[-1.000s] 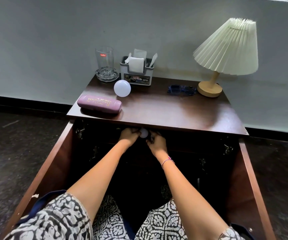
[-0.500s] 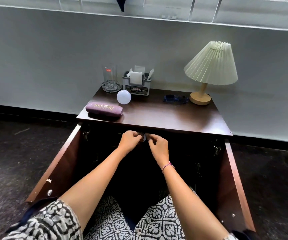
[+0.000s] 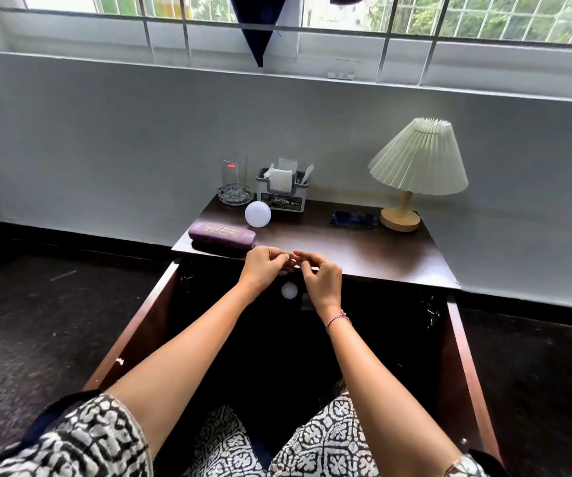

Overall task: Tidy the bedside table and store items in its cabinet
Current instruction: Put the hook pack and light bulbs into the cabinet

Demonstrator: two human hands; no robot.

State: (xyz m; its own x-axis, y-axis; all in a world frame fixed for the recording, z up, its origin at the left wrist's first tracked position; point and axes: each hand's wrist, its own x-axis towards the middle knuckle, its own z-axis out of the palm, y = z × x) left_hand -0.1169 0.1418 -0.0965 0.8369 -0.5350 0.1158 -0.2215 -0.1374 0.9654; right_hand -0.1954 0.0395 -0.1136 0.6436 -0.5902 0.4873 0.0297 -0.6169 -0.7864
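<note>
My left hand (image 3: 263,270) and my right hand (image 3: 322,280) hover together over the front edge of the dark wooden bedside table (image 3: 374,256). Their fingers are curled, the fingertips nearly touch, and I see nothing in either hand. Just below them a small white ball (image 3: 289,290) shows in the dark cabinet opening; what it rests on is hidden. On the tabletop lie a purple spectacle case (image 3: 222,235), a larger white ball (image 3: 258,214) and blue sunglasses (image 3: 353,220).
At the back of the tabletop stand a glass (image 3: 234,172) in a glass ashtray (image 3: 235,197), a grey tissue holder (image 3: 282,199) and a pleated lamp (image 3: 415,160). The cabinet doors swing out at left (image 3: 140,325) and right (image 3: 467,373). My knees sit between them.
Both hands rose from inside the cabinet opening to the tabletop's front edge. The small white ball that sat between them now shows below them, apart from both hands. The view tilted up.
</note>
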